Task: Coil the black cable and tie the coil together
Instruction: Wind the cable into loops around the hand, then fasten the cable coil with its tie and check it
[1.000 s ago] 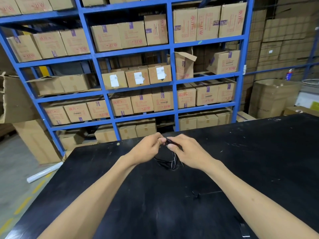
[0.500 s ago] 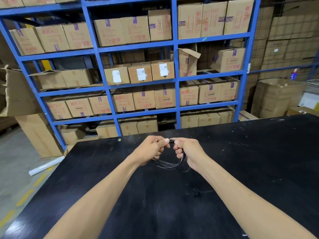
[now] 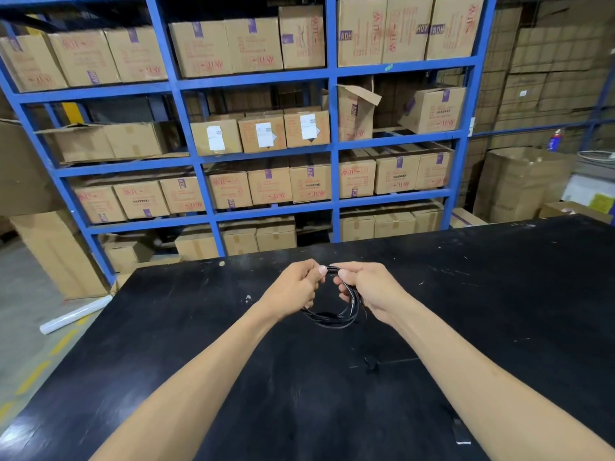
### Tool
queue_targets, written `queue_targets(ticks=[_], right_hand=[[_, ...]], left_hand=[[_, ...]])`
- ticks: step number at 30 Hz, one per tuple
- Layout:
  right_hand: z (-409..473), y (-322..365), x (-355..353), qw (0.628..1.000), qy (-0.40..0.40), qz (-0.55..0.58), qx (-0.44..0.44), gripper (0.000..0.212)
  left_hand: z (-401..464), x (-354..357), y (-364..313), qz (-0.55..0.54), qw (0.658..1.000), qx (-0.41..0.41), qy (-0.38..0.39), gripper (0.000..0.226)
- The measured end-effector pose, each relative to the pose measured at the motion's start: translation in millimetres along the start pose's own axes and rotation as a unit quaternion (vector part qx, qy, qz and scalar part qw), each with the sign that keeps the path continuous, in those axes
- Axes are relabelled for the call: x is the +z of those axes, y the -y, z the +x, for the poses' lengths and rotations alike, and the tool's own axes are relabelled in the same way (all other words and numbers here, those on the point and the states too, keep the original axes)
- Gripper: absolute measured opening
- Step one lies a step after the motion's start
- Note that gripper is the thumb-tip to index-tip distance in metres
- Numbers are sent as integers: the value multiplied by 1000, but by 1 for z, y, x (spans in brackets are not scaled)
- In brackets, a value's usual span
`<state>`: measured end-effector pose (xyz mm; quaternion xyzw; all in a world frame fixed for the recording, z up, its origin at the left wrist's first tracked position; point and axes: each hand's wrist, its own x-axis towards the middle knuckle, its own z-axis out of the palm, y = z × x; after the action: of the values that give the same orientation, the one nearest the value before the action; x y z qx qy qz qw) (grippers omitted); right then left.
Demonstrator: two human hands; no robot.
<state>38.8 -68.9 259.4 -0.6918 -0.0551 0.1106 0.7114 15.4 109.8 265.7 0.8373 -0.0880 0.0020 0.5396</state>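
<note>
A thin black cable (image 3: pixel 336 318) hangs as a round coil of several loops above the black table (image 3: pixel 186 327). My left hand (image 3: pixel 294 289) pinches the top of the coil from the left. My right hand (image 3: pixel 369 287) grips the coil's top and right side, and its fingers hide part of the loops. The two thumbs nearly touch at the top of the coil. The lower part of the coil hangs between my wrists, just over the table.
A small black piece (image 3: pixel 371 364) lies on the table nearer to me, and a black strip (image 3: pixel 461 432) lies under my right forearm. Blue racks (image 3: pixel 332 207) full of cardboard boxes stand beyond the table's far edge. A white roll (image 3: pixel 75 314) lies on the floor at left.
The coil has opened from a bunched tangle into a rounder loop. My right hand has shifted onto the coil's right side while my left keeps its pinch at the top.
</note>
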Motion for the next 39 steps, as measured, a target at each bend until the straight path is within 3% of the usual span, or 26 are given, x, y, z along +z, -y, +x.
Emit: queue_targets(ticks=[6,12,16,21,25,32,39], right_hand=[[2,-11,4,996,-84,35,-5,30],[-6,-36,-4,976,-134,-164,-53,32],[-18,-49,-10,956,-162,-232,-73,34],[-38,-75,-21,924,-178,-334,-56,29],[-55,-92,-28,931,-196,-309,-14,27],[-80,-124,-36,941,-215,-253,59,19],[-77,-164,-42,933,-253,-237,94,24]], left_hand=[[3,27,17,-20,999,-11,-48,34],[12,43,28,-46,996,-76,-18,31],[15,55,34,-68,993,-95,-5,31],[15,75,42,-149,967,-186,91,29],[9,92,53,-150,958,-211,126,40],[-17,122,80,-137,946,-212,205,39],[-33,146,113,-48,968,-168,178,31]])
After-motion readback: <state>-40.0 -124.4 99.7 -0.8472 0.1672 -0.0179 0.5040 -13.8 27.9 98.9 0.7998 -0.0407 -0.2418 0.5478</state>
